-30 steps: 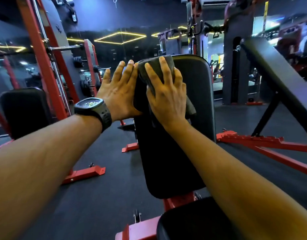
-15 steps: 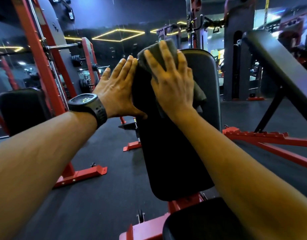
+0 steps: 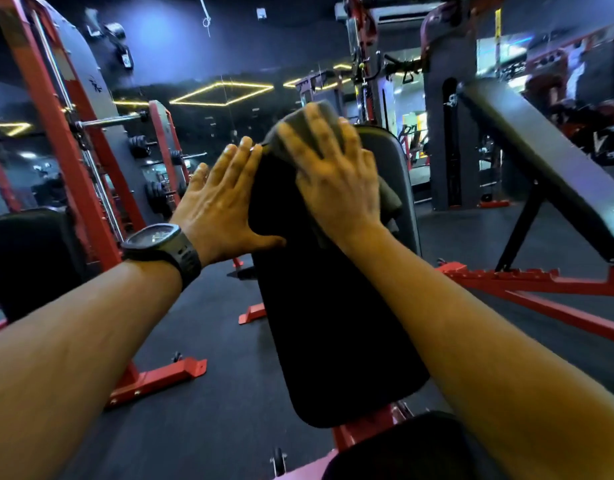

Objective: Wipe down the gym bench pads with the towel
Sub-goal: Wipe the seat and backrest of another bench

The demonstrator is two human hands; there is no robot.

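The towel point(image 3: 293, 131) is now carried higher, to the back pad's point(image 3: 333, 323) top-left corner, pressed under the spread right hand point(image 3: 336, 188). The pad's left edge is braced by the flat left hand point(image 3: 222, 206); its length runs down from the towel.

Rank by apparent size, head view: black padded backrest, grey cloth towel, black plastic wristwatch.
1. Black padded backrest
2. Grey cloth towel, partly under the right hand
3. Black plastic wristwatch, despite being nearest

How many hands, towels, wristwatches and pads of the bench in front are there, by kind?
Hands: 2, left hand and right hand
Towel: 1
Wristwatch: 1
Bench pads: 2, back pad and seat pad
Total: 6
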